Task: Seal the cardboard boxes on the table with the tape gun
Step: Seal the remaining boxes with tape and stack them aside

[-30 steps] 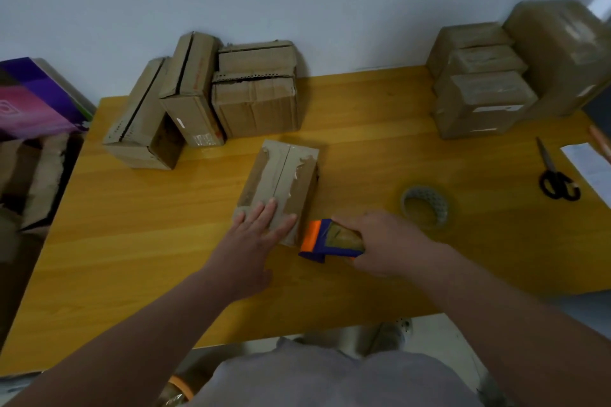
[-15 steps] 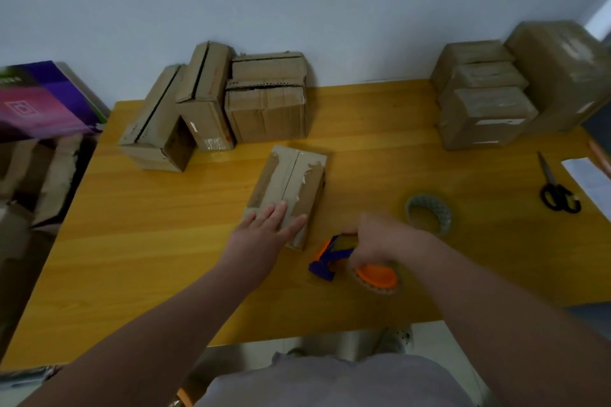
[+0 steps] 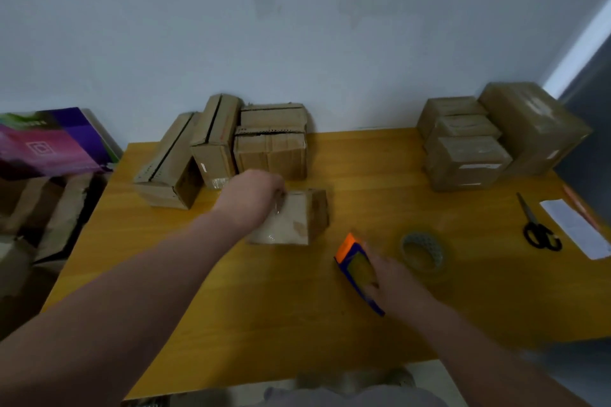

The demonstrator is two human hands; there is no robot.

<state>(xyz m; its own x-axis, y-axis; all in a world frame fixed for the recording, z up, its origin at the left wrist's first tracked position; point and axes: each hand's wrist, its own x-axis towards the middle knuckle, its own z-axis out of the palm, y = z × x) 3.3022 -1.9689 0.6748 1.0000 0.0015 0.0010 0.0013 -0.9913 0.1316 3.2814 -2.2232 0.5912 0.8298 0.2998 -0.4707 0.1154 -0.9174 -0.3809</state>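
Two hands split the job: left hand curls over the box on the table, probably to turn it, while right hand grasps the tape gun just beside, ready.

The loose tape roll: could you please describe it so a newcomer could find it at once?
On the right half of the yellow wooden table, between the orange-and-blue tape gun and the black-handled scissors, the tape roll lies flat. It is the only ring there, greyish with an open middle.
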